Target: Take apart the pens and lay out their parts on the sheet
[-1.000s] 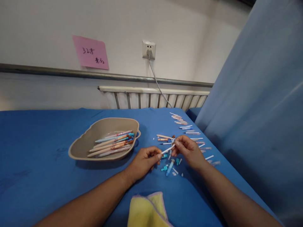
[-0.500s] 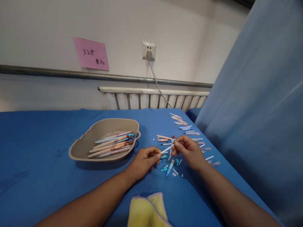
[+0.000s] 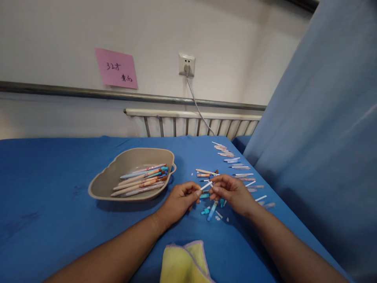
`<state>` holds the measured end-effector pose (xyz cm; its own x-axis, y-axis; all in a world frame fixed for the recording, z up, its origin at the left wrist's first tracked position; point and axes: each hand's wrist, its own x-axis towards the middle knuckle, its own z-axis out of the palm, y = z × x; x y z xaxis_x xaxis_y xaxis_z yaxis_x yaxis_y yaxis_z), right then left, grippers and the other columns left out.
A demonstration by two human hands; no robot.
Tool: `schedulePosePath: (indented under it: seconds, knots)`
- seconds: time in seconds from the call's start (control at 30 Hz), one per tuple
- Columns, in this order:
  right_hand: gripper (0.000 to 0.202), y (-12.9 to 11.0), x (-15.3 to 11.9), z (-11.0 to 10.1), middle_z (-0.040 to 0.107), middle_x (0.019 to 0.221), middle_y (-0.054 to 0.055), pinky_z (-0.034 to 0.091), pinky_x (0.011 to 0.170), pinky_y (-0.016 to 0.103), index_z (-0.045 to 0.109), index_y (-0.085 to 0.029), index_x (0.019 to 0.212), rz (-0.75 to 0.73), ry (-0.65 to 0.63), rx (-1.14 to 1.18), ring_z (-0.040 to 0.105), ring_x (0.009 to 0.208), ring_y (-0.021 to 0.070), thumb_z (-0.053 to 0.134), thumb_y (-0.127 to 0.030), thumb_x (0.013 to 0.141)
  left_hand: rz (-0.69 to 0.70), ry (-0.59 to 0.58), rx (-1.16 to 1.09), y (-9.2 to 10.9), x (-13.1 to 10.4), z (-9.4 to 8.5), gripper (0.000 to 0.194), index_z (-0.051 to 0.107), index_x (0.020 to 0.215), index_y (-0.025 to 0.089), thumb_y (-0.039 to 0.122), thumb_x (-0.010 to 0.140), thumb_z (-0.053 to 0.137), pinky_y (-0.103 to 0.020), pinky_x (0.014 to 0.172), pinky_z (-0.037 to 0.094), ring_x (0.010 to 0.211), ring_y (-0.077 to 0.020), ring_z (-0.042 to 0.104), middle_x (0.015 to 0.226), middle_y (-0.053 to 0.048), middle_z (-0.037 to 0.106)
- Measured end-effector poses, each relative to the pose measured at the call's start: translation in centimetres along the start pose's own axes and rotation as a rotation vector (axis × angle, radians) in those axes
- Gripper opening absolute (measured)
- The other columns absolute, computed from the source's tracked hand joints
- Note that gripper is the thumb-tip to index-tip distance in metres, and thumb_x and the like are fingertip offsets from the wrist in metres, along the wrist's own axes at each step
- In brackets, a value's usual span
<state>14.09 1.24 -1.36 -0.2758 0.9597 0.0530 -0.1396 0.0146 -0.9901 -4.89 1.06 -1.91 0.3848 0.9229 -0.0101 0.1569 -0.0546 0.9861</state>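
Note:
My left hand (image 3: pixel 183 198) pinches one end of a thin white stick, which looks like a pen refill (image 3: pixel 205 186), between thumb and fingers. At the stick's other end, my right hand (image 3: pixel 231 193) has its thumb and fingers drawn together; whatever is between them is too small to make out. Under and around both hands lie pen parts: a blue pen barrel (image 3: pixel 211 211), a turquoise piece (image 3: pixel 205 211), an orange barrel (image 3: pixel 203 175), a beige pen barrel (image 3: pixel 206 171) and small white bits (image 3: pixel 217 218).
A beige basin (image 3: pixel 101 188) with several assembled pens (image 3: pixel 141 182) stands left of my hands. Along the right table edge runs a row of sorted pen parts (image 3: pixel 240 168). A yellow cloth (image 3: pixel 179 263) lies in front, and a blue curtain (image 3: pixel 312 118) hangs at the right.
My right hand has moved slightly left and down, closer to my left hand. Less of the white stick's length shows between them. The view has shifted a little.

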Motion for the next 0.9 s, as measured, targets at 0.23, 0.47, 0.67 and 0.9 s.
schedulePosePath:
  seconds: [0.23,0.47,0.67,0.9]
  knots:
    - [0.033,-0.10,0.27,-0.60,0.068,0.075,0.003,0.051,0.060,0.024,0.062,-0.016,0.085,0.121,0.082,0.200,0.067,0.067,0.0157,0.075,-0.035,0.062,-0.010,0.009,-0.011,-0.06,0.13,0.05,0.028,0.059,0.077,0.013,0.041,0.075,0.058,-0.017,0.040,0.031,0.040,-0.0050,0.041,0.056,0.003,0.055]
    - [0.032,-0.02,-0.37,-0.26,0.071,0.081,0.006,0.048,0.065,0.024,0.063,-0.015,0.090,0.152,-0.075,0.128,0.066,0.070,0.0139,0.075,-0.031,0.065,0.006,0.000,-0.005,0.09,0.02,0.07,0.028,0.060,0.080,0.013,0.040,0.077,0.056,-0.017,0.040,0.030,0.041,-0.0051,0.042,0.057,0.003,0.055]
    - [0.025,0.30,-0.28,0.04,0.070,0.080,0.006,0.049,0.064,0.024,0.063,-0.014,0.082,0.245,-0.119,0.259,0.066,0.069,0.0141,0.075,-0.028,0.065,0.008,0.006,-0.018,0.14,-0.02,0.18,0.029,0.060,0.079,0.013,0.041,0.077,0.057,-0.017,0.040,0.031,0.040,-0.0048,0.041,0.055,0.004,0.053]
    - [0.016,-0.11,0.47,-0.79,0.063,0.078,0.000,0.046,0.056,0.015,0.064,-0.016,0.077,0.182,0.030,0.541,0.058,0.065,0.0072,0.075,-0.020,0.066,-0.005,0.009,-0.031,0.06,0.00,0.46,0.029,0.058,0.074,0.013,0.042,0.075,0.058,-0.016,0.039,0.029,0.039,-0.0044,0.040,0.056,0.003,0.054]
